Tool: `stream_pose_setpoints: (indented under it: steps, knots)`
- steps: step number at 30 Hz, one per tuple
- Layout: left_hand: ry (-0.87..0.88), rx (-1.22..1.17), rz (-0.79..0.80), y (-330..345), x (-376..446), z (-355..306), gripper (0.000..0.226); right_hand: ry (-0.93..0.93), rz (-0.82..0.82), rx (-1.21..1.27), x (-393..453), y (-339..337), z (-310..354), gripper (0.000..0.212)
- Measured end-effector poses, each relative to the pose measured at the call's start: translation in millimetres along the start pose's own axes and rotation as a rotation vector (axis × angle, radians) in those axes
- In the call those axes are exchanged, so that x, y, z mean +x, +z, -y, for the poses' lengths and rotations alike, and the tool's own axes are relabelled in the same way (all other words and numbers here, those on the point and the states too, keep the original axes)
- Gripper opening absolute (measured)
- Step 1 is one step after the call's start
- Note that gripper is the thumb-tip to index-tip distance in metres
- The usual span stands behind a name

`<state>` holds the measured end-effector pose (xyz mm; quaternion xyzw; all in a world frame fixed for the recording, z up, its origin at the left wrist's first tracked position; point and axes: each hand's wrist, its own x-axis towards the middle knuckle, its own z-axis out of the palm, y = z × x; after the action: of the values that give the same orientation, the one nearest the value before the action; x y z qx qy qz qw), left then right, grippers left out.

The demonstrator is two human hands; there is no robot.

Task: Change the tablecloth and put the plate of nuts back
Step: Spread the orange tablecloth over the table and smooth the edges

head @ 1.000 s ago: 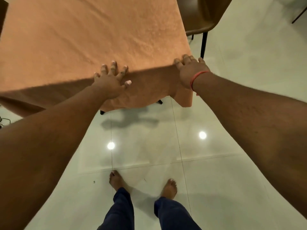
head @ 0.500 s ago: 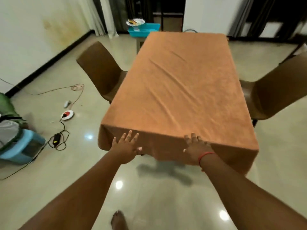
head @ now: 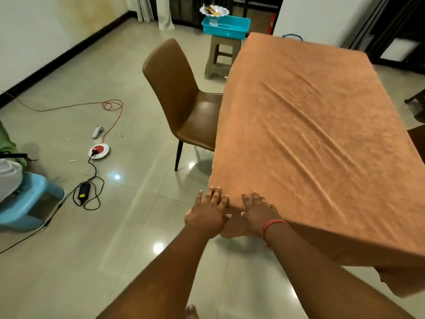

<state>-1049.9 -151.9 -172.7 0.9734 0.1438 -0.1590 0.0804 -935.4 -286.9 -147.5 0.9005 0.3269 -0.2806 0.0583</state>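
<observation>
An orange tablecloth [head: 310, 125] covers the whole table, with a few diagonal creases across its top. My left hand [head: 208, 211] and my right hand [head: 257, 211] lie flat side by side on the near left corner of the cloth, fingers spread, gripping nothing. A red thread band circles my right wrist. The plate of nuts [head: 214, 10], a white scalloped dish on a foot, stands far off in a turquoise tray [head: 226, 26] on a beige stool [head: 222, 58] beyond the table's far left corner.
A brown chair [head: 181, 97] stands at the table's left side. On the floor to the left lie a round white and red socket [head: 99, 151], a black adapter [head: 84, 191] with cables, an orange cord and a white controller. A light blue stool [head: 27, 201] is at far left.
My view has swung to the left side of the table. Both hands slid left along the near edge and came together at the near left corner.
</observation>
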Motion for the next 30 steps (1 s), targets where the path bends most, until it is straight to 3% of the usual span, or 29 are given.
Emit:
stream_pose_setpoints:
  steps: [13,21,30]
  knots:
    - [0.023,0.009,-0.082,6,-27,11,0.070,0.073,-0.037,-0.029,-29,19,13,0.073]
    - [-0.007,-0.072,-0.006,0,-25,10,0.071,0.102,0.002,-0.049,-33,14,0,0.070]
    - [-0.082,0.055,0.006,0,-20,4,0.075,-0.011,0.043,-0.084,-31,10,-7,0.072]
